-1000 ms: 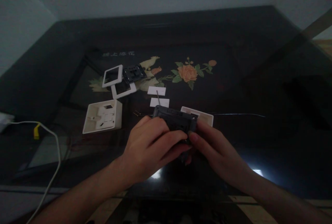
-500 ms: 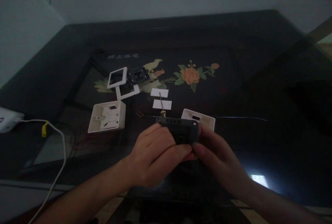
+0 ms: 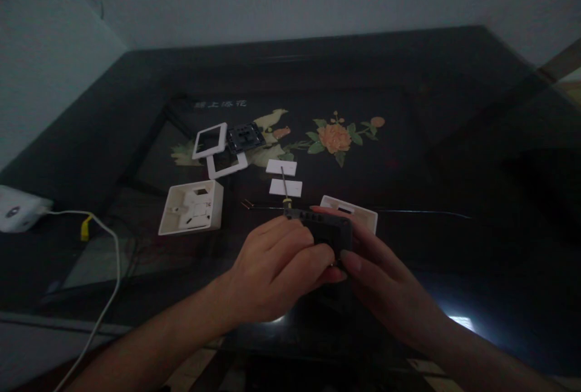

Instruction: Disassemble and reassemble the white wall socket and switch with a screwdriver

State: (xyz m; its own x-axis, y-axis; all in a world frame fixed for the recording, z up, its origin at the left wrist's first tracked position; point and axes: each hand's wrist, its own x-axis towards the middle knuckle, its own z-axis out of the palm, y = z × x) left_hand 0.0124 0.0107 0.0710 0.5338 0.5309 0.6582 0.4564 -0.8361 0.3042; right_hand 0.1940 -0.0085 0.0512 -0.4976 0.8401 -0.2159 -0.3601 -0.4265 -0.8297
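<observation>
While both hands are over the near part of the desk [image 3: 472,162], its near edge runs below the forearms; widest room is right of the right hand [image 3: 385,277], and the surface also stretches far ahead of both. Left hand [image 3: 276,265] closed around left side of the dark module [image 3: 342,228], right hand pinching its right side, thumb on near face. Open white box [image 3: 216,210] left and ahead of left hand; second white box [image 3: 372,218] just beyond right hand, partly covered by it, in the way there. Screwdriver [image 3: 285,185] ahead of left hand, shaft over two white plates [image 3: 295,189], handle hidden behind module. White frames [image 3: 223,138] and black grid part [image 3: 245,136] farther ahead-left; white cable [image 3: 118,259] well left of left hand. Module sits between the hands, face toward the person, visible top edge running left-right, right end slightly nearer; lower part hidden, so long axis can't be told
</observation>
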